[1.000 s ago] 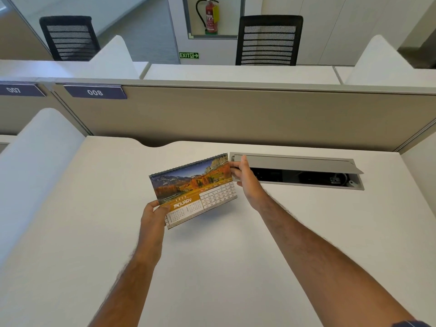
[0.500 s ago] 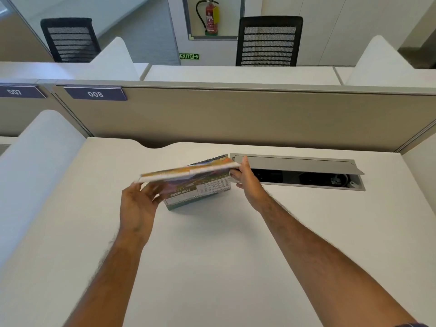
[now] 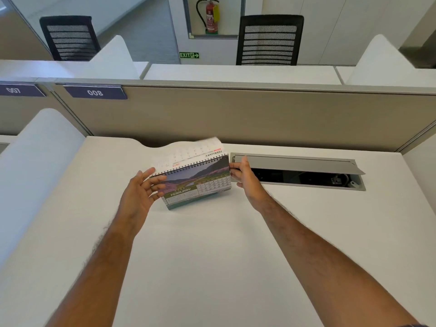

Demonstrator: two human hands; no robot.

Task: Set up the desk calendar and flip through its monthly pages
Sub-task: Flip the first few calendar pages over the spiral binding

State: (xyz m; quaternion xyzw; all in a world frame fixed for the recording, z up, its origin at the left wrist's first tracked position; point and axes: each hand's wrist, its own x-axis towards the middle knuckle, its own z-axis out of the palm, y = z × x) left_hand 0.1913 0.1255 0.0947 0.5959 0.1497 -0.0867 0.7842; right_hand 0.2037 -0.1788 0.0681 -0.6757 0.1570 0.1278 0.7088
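Two hands on the job, white worktop [image 3: 212, 267] otherwise bare. Far left: a white rounded side divider [image 3: 35, 166], then beige partition [image 3: 259, 116] with plates "007" [image 3: 14, 90] and "008" [image 3: 94, 92]. My left hand [image 3: 139, 194] sits at the calendar's left end, fingers [image 3: 153, 182] spread and loose, tips against the spiral edge and the front page, not gripping anything. Desk calendar [image 3: 200, 185] stands on the worktop mid-frame, tent-style, slightly skewed, FEBRUARY page facing me. One flipped page [image 3: 188, 153] is up over the spiral, blurred, reverse side showing. My right hand [image 3: 245, 180] pinches the calendar's right edge, thumb and fingers closed on it. Just right of that: grey cable hatch [image 3: 297, 171] recessed in the worktop, lid propped open, dark cavity with cabling inside. Behind the partition: more white desks, black mesh chair [image 3: 68, 37] at left, fire extinguisher [image 3: 211, 16] in a wall niche, green EXIT sign [image 3: 189, 55], second mesh chair [image 3: 270, 40] right of centre.
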